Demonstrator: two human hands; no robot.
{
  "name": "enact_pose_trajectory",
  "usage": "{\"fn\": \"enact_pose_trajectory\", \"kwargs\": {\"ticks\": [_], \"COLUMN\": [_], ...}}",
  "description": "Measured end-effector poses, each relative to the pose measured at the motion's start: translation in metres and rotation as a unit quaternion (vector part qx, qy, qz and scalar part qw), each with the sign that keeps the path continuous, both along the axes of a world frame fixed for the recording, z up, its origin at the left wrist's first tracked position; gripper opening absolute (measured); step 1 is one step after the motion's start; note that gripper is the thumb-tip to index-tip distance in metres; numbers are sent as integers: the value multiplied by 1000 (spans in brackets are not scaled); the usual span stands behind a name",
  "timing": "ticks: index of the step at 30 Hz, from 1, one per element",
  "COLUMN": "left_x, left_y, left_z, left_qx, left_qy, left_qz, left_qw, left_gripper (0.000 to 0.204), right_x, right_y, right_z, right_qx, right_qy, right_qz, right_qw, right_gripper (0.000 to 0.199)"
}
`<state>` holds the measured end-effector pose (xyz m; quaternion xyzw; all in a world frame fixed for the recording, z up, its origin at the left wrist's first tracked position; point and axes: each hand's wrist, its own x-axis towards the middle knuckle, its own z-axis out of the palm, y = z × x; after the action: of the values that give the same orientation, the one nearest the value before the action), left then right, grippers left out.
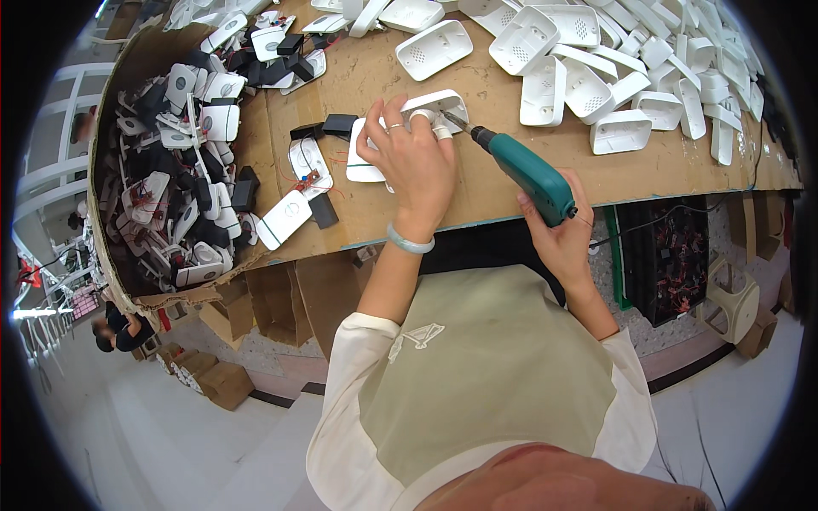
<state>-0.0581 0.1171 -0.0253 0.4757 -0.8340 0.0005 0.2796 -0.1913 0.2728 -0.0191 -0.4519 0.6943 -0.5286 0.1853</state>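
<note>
The right hand (558, 221) wraps a green electric screwdriver (527, 170), its bit at a white plastic shell (448, 100) over the cardboard (492, 92); the left (415, 170), half-curled, touches the shell, its grip unclear.

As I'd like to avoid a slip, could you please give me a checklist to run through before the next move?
1. Right hand gripping the green screwdriver: ok, wrapped around its rear end.
2. Left hand at the white shell: ok, fingers at its near side; firmness cannot be told.
3. Bit pointed at the shell: ok; whether it sits in a screw, cannot tell.
4. Left fingers well away from the bit: not ok, the nearest are close beside it.
5. Red wires away from the bit: ok, those visible lie left of the left hand.
</note>
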Motion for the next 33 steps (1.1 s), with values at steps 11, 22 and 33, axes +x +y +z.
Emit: {"fn": "enact_pose_trajectory", "kwargs": {"ticks": [11, 22, 33], "left_x": [-1, -1, 13], "left_y": [0, 1, 24], "left_z": [0, 2, 3], "left_qx": [-25, -22, -17], "left_qy": [-28, -34, 74], "left_qz": [25, 27, -10], "left_qw": [999, 999, 997], "left_gripper": [17, 15, 38], "right_x": [0, -4, -5], "right_y": [2, 25, 35], "right_z": [2, 5, 14], "right_qx": [1, 11, -4], "right_qy": [-26, -151, -156], "right_qz": [-9, -34, -40], "right_qw": [1000, 988, 987], "right_gripper": [24, 26, 27]}}
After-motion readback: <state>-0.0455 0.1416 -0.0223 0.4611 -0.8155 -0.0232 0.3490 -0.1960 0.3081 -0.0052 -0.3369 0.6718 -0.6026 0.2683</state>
